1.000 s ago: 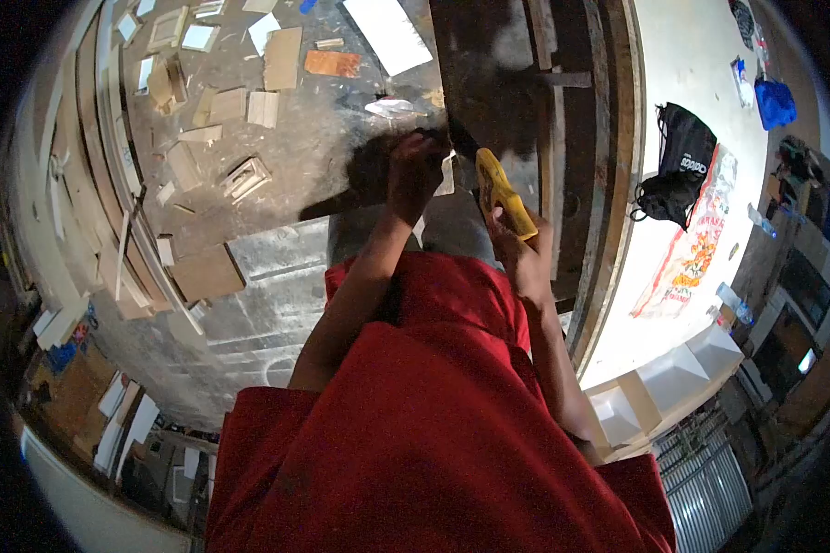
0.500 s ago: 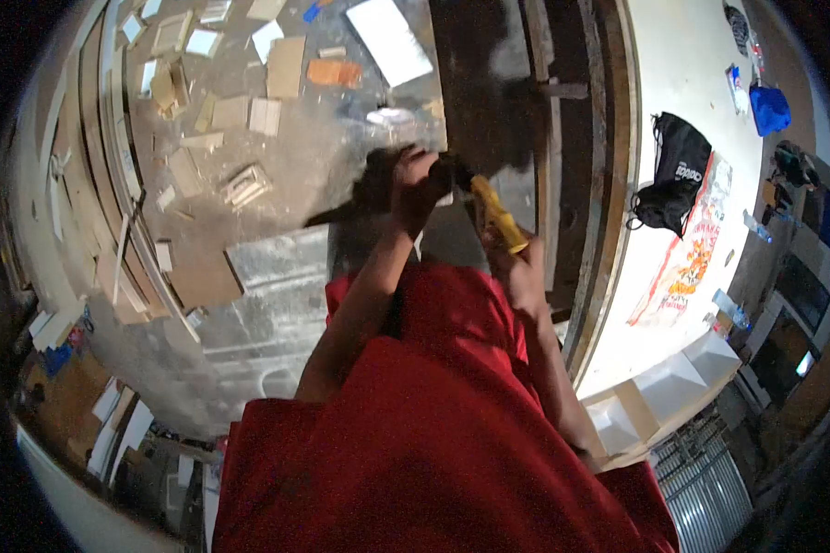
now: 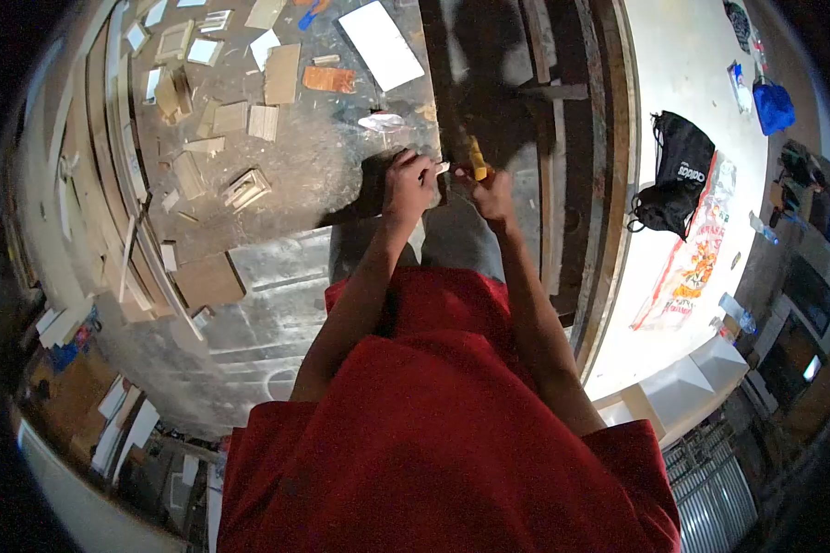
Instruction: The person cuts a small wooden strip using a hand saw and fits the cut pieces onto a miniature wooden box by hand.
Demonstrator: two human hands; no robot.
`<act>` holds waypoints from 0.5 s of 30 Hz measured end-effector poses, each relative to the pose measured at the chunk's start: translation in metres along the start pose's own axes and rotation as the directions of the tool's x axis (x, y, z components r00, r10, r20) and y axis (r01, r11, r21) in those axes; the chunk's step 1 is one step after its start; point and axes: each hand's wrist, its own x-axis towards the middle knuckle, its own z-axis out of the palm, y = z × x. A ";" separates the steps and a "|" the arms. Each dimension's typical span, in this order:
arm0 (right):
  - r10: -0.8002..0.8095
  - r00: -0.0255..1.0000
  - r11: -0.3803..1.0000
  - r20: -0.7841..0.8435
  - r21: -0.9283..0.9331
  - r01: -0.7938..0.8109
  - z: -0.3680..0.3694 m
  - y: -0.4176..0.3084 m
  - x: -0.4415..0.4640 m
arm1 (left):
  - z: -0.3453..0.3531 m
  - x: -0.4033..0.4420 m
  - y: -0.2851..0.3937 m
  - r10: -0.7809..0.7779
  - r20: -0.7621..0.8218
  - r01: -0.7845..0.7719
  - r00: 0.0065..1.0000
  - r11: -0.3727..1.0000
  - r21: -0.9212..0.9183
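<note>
The left grip pinches a pale piece; just beside it, the right grip clasps a yellow handle. Work looks unfinished.

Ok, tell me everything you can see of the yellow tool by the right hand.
The yellow tool shows as a short, narrow yellow handle, plastic by its look, brightest at the end nearer the person. The right hand appears to grip it around that nearer end, hiding part of it. It points away from the person, just past the edge of the worktable, against a dark background. No blade or tip can be made out. The left hand is close by but apart from it.
</note>
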 end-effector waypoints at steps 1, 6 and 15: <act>-0.031 0.999 0.998 0.039 0.065 0.028 0.000 0.001 0.003 | 0.000 0.001 0.001 0.023 -0.012 -0.023 1.000 1.000 0.012; -0.091 0.991 0.996 0.094 0.027 0.089 0.003 0.011 0.015 | 0.002 0.002 0.005 0.058 -0.063 -0.057 0.996 0.998 0.010; -0.083 0.982 0.991 0.171 -0.087 0.099 -0.002 -0.007 0.028 | 0.004 0.001 0.005 0.035 -0.069 -0.034 0.997 0.999 0.018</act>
